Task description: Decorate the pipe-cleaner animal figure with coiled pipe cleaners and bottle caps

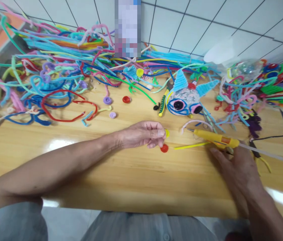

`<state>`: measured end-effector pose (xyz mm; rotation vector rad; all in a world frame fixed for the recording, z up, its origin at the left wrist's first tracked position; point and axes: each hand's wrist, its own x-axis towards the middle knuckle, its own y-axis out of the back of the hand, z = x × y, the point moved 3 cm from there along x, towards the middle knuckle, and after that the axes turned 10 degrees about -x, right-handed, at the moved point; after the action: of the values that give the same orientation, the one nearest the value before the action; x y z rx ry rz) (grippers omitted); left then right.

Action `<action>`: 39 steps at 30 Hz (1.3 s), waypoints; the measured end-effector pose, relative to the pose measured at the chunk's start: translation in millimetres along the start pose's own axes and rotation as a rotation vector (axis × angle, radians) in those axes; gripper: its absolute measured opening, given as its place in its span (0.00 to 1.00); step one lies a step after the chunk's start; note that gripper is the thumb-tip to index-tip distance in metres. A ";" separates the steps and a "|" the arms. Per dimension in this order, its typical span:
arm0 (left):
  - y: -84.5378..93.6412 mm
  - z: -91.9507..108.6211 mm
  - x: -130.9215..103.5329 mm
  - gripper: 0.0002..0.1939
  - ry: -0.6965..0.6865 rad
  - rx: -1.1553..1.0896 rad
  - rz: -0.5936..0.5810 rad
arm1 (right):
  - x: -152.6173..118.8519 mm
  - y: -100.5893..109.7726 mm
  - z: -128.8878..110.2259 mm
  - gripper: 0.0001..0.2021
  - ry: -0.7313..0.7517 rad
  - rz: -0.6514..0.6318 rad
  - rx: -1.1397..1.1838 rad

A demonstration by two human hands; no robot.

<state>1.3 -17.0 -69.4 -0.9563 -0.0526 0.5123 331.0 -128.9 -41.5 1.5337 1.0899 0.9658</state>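
Observation:
My left hand (149,134) is closed in a pinch on a small yellow disc (167,133) near the table's middle. Just below its fingertips a red coil disc (164,148) lies on the wood. To the right, my right hand (234,159) is wrapped round the handle of a yellow glue gun (215,137), whose nozzle points left; the handle is mostly hidden by the fingers. A yellow pipe cleaner (191,146) lies under the gun's left side. Behind stands a fuzzy animal head (184,100) with blue ears and black eyes.
Piles of coloured pipe cleaners (63,43) cover the table's back. Pliers (262,159) lie beyond my right hand, with a dark cord nearby. More discs, a red one (126,99) and a purple one (107,100), lie behind my left hand. Finished-looking colourful pieces (274,75) stand back right.

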 end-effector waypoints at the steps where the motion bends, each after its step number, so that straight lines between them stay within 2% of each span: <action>1: -0.1 -0.4 0.0 0.27 -0.003 0.016 0.009 | -7.1 4.1 5.5 0.17 -0.020 0.025 -0.038; 3: -0.9 -1.2 -0.1 0.29 -0.027 0.070 0.039 | -24.0 12.9 14.0 0.15 -0.095 0.027 -0.077; 5: -3.1 -2.3 -0.7 0.31 -0.068 0.155 0.073 | -39.7 20.9 11.3 0.11 -0.147 -0.013 0.006; 7: -6.3 -3.5 -2.4 0.32 -0.111 0.257 0.109 | -48.4 29.3 -8.5 0.08 -0.133 0.016 0.159; 8: -8.0 -4.0 -3.7 0.33 -0.132 0.307 0.127 | -49.0 34.1 -24.6 0.07 -0.092 0.086 0.267; 9: -9.6 -4.2 -5.2 0.33 -0.152 0.353 0.143 | -47.1 35.5 -44.0 0.06 -0.043 0.072 0.396; 13: -13.5 -1.0 -11.9 0.32 -0.266 0.501 0.168 | -25.8 23.3 -128.8 0.08 0.191 -0.238 0.806; 15: -13.5 2.2 -14.7 0.31 -0.333 0.566 0.180 | -16.9 9.5 -158.1 0.07 0.227 -0.414 0.897; 17: -12.4 5.3 -16.8 0.31 -0.389 0.624 0.208 | -12.3 -3.5 -174.9 0.07 0.234 -0.509 0.961; 20: -11.2 8.1 -18.7 0.30 -0.461 0.666 0.245 | -10.3 -14.5 -182.6 0.07 0.221 -0.485 1.012; 24: -12.2 7.7 -20.3 0.29 -0.548 0.725 0.212 | -10.8 -17.2 -181.9 0.09 0.187 -0.453 1.024; 30: -10.2 4.1 -24.0 0.26 -0.677 0.854 0.146 | -11.3 -19.9 -182.2 0.12 0.182 -0.655 1.179; 39: -13.3 3.7 -26.5 0.21 -0.903 1.011 0.083 | -15.0 -28.2 -180.2 0.15 0.099 -0.767 1.336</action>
<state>-17.7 -32.0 -52.0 0.3085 -0.5156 0.8906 151.8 -92.6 -33.7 1.7136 2.3893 -0.3811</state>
